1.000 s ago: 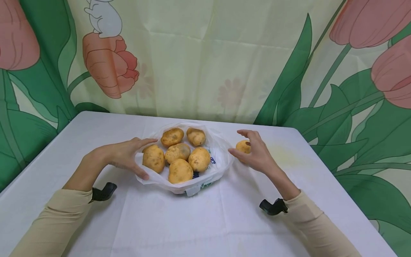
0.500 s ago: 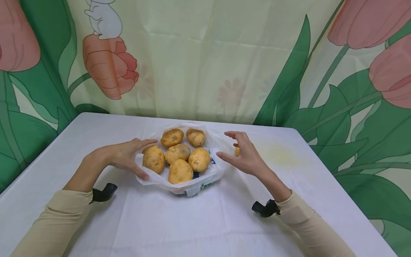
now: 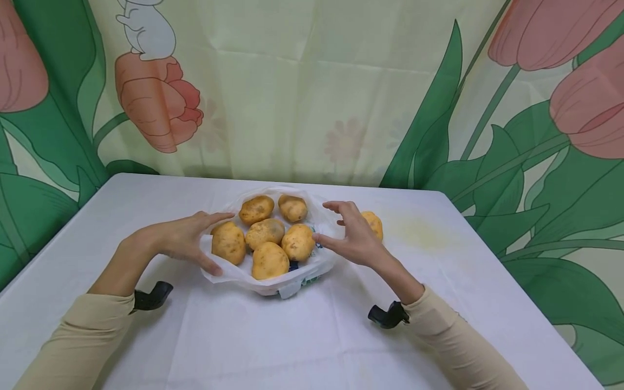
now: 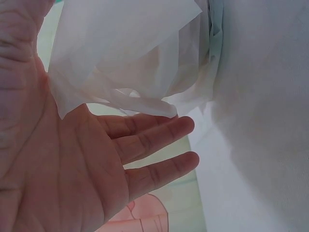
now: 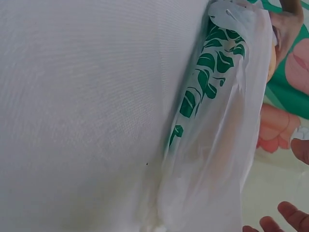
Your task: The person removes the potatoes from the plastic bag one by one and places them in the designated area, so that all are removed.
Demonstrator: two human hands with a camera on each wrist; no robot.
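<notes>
A white plastic bag (image 3: 319, 268), its mouth rolled wide, sits mid-table with several potatoes (image 3: 270, 261) inside. My left hand (image 3: 190, 238) is at the bag's left rim, thumb toward the front and fingers toward the back. In the left wrist view, the palm of that left hand (image 4: 72, 154) faces the bag's thin edge (image 4: 125, 43), with the fingers extended. My right hand (image 3: 353, 235) is spread at the bag's right rim, thumb tip overlapping it, holding nothing. Just behind this hand, outside the bag, lies a single potato (image 3: 373, 223), partly hidden.
White cloth covers the table (image 3: 273, 346). A curtain (image 3: 302, 108) printed with tulips and a rabbit hangs directly behind the table's far edge. Black wrist cameras (image 3: 153, 296) stick out below both forearms. Green leaf print marks the bag's side (image 5: 207, 72) in the right wrist view.
My right hand has moved left from beside the loose potato to the bag's right rim, uncovering the potato behind it. The left hand stays at the left rim. The head view has shifted slightly.
</notes>
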